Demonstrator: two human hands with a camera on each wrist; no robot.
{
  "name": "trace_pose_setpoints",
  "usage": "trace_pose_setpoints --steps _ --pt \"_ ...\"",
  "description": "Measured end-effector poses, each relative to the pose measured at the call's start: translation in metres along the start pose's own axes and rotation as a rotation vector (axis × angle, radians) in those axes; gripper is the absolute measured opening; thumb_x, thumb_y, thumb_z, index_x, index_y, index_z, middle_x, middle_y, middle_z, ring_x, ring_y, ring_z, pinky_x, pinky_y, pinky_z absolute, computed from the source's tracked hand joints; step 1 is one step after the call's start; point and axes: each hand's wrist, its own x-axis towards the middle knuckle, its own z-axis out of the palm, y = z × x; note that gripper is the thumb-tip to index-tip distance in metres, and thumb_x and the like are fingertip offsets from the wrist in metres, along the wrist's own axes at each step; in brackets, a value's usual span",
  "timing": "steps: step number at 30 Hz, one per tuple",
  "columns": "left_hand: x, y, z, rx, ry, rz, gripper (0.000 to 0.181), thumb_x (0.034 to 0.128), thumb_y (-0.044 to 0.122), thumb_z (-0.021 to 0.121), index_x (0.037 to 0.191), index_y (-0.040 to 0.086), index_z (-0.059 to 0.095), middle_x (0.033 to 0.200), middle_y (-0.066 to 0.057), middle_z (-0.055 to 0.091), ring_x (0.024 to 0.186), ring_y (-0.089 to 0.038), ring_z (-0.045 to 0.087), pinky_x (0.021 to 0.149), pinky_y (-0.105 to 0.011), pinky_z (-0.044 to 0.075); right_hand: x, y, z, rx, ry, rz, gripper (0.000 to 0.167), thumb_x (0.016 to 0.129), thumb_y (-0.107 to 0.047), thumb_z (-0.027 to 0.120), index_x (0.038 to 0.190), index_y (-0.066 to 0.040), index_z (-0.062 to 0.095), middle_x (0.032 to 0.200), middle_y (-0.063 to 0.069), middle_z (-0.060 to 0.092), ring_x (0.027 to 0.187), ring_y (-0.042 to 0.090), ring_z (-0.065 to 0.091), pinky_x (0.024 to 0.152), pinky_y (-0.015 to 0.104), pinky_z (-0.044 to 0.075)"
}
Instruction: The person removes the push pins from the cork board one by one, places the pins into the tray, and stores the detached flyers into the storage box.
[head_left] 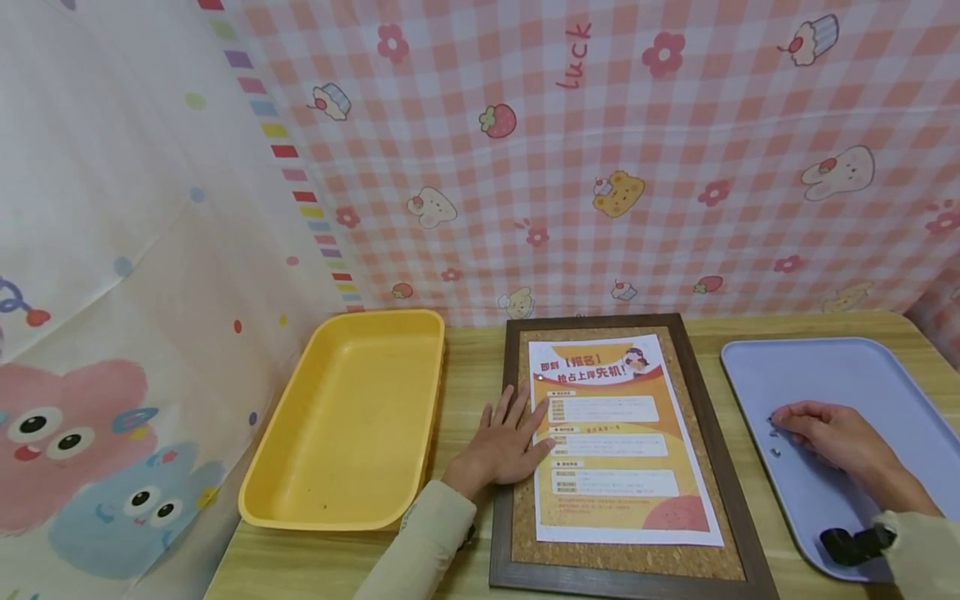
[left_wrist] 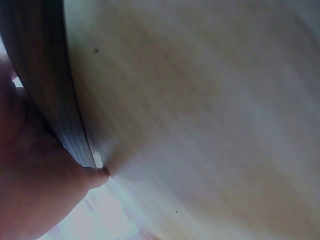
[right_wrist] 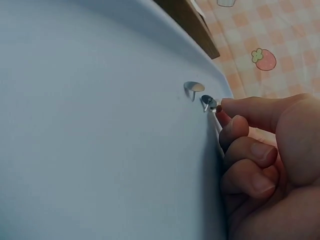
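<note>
A poster (head_left: 615,500) lies on a cork board (head_left: 630,560) in a dark wooden frame (head_left: 712,433), with a small tack (head_left: 540,377) at its upper left. My left hand (head_left: 501,446) rests spread over the frame's left side, fingertips on the poster's edge. In the left wrist view that hand (left_wrist: 40,185) lies against the dark frame (left_wrist: 45,65). Over the blue tray's left part, my right hand (head_left: 832,442) pinches a small metal tack between thumb and forefinger. The right wrist view shows this hand (right_wrist: 265,160) beside a loose tack (right_wrist: 194,87), point up.
A yellow tray (head_left: 251,500) stands left of the frame on the wooden table (head_left: 468,358). To the right is the blue tray (head_left: 825,367), with another loose tack (head_left: 776,452) near its left edge. A checked cloth (head_left: 465,192) hangs behind the table.
</note>
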Motion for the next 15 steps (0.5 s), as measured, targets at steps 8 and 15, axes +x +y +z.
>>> trace_pose_setpoints --steps 8,15 --pt "0.000 -0.001 0.000 0.001 0.008 0.001 0.065 0.1053 0.055 0.023 0.161 0.030 0.002 0.167 -0.002 -0.011 0.153 -0.025 -0.015 0.122 -0.055 0.002 0.001 -0.008 0.000 -0.042 0.031 -0.059 0.051 0.100 -0.042 0.056 0.121 0.004 0.062 0.084 -0.008 0.058 0.072 0.007 0.051 0.059 0.028 0.045" --pt "-0.001 -0.002 0.000 0.000 0.003 0.002 0.064 0.1058 0.054 0.024 0.161 0.029 0.002 0.167 -0.004 -0.010 0.152 -0.026 -0.015 0.122 -0.056 0.001 0.004 -0.029 0.011 -0.128 0.097 -0.176 0.055 0.098 -0.043 0.060 0.127 0.004 0.058 0.082 0.000 0.060 0.069 0.008 0.048 0.057 0.027 0.040"
